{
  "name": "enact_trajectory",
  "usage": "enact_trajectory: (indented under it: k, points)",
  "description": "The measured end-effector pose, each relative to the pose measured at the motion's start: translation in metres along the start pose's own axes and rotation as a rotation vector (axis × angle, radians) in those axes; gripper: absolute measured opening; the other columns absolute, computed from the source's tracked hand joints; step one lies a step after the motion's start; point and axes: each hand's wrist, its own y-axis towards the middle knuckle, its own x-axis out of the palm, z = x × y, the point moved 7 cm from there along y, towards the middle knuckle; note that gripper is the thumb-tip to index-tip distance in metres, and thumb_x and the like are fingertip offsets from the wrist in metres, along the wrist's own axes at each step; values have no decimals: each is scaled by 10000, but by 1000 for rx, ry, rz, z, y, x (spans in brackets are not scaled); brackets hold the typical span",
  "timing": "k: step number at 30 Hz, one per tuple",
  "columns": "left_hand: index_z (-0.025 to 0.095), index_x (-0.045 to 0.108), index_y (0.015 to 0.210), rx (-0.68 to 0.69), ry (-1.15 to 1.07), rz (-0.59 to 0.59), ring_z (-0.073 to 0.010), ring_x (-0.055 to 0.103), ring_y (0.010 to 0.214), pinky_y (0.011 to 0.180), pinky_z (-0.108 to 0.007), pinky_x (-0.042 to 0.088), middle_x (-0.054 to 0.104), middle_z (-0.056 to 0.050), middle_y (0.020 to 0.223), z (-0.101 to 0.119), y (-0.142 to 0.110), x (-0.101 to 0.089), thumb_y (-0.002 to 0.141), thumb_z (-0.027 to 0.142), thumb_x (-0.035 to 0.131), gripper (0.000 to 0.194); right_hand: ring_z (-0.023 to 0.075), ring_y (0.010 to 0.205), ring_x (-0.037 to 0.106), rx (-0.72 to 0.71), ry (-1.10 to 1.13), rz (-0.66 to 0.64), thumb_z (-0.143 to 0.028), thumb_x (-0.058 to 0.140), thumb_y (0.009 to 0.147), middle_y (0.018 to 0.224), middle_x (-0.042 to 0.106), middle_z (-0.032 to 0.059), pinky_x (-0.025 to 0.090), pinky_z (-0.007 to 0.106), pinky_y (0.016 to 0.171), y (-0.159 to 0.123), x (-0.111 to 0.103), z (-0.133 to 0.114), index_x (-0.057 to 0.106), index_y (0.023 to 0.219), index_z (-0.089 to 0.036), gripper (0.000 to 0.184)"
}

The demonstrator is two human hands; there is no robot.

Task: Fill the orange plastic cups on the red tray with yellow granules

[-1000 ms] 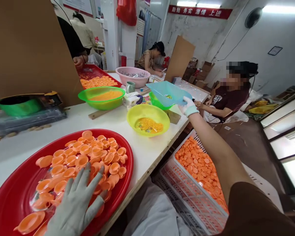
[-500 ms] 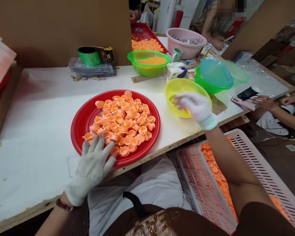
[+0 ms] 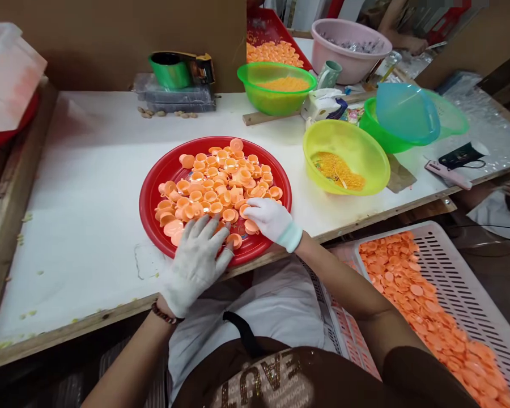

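Here, L hand (image 3: 195,263) + R hand (image 3: 272,220) at orange pcs (image 3: 211,196) in red tray (image 3: 149,198).

Green mug (image 3: 329,75) beside pink basin (image 3: 344,61)

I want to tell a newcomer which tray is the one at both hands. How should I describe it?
Start from the white table. At its near edge, before the person's lap, lies a round red tray of orange pieces. Unlike the farther red tray, this one has the gloved left hand and right hand over it.
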Motion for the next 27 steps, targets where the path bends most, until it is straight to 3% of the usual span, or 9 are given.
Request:
enact_trajectory:
  k: [3, 7, 10, 13, 16, 20, 24, 27]
  points:
    - [147, 730, 1212, 13, -83, 46, -369, 609, 1335, 1155, -587, 486, 667, -197, 1394, -14, -15, -11, 1027, 305, 547, 305, 257, 1118, 633, -25, -1, 9, -201, 539, 1065, 1440, 637, 132, 451, 383, 951, -12, -10, 0, 738, 1186, -193, 233]
    - [138, 723, 1184, -98, -120, 183, -319, 688, 1184, 1013, -497, 573, 724, -168, 1304, -18, -27, -22, 1012, 284, 601, 256, 273, 1041, 631, -71, -62, -54, -292, 583, 1066, 1232, 708, 129, 436, 403, 889, -21, -17, -16, 734, 1180, -163, 230]
    - [164, 745, 1082, -50, -31, 134, -333, 699, 1141, 970, -511, 569, 770, -115, 1223, -4, -21, -15, 1007, 266, 594, 197, 287, 982, 618, -138, -190, -172, -331, 649, 1028, 1151, 716, 124, 393, 409, 814, -17, -12, -31, 744, 1094, -162, 205]
    - [178, 752, 1003, 31, -35, 80, -332, 698, 1142, 988, -520, 554, 791, -80, 1166, 6, -15, -11, 1004, 258, 587, 183, 288, 979, 618, -155, -257, -195, -248, 578, 1046, 1103, 725, 138, 356, 406, 785, -11, -9, -35, 744, 1041, -151, 193]
    - [171, 750, 1005, 9, -84, 137, -302, 712, 1099, 979, -489, 559, 790, -91, 1159, 3, -16, -17, 999, 246, 598, 169, 275, 940, 630, -93, -232, -210, -163, 533, 1039, 1035, 741, 137, 345, 398, 769, -7, -7, -30, 753, 1017, -146, 221]
    - [157, 736, 1092, -18, -134, 180, -285, 714, 1102, 981, -463, 564, 778, -111, 1194, -2, -13, -23, 1005, 238, 592, 187, 253, 931, 655, -28, -71, -263, -228, 587, 1053, 1035, 753, 104, 397, 364, 802, -4, -4, -18, 771, 1073, -165, 195]
    - [157, 731, 1105, 54, -168, 114, -293, 699, 1130, 989, -471, 565, 774, -110, 1190, 10, 4, -15, 1026, 248, 542, 224, 244, 1046, 657, 87, 11, -32, -188, 557, 1065, 1106, 732, 124, 447, 338, 908, -5, -30, 12, 751, 1166, -144, 223]
    - [147, 722, 1188, 181, -146, 50, -334, 669, 1204, 1026, -519, 548, 757, -123, 1268, 29, 15, -3, 1017, 276, 542, 280, 247, 1009, 644, 120, -54, -41, -158, 558, 1046, 1051, 733, 118, 444, 347, 894, -16, -38, 24, 768, 1099, -161, 216]
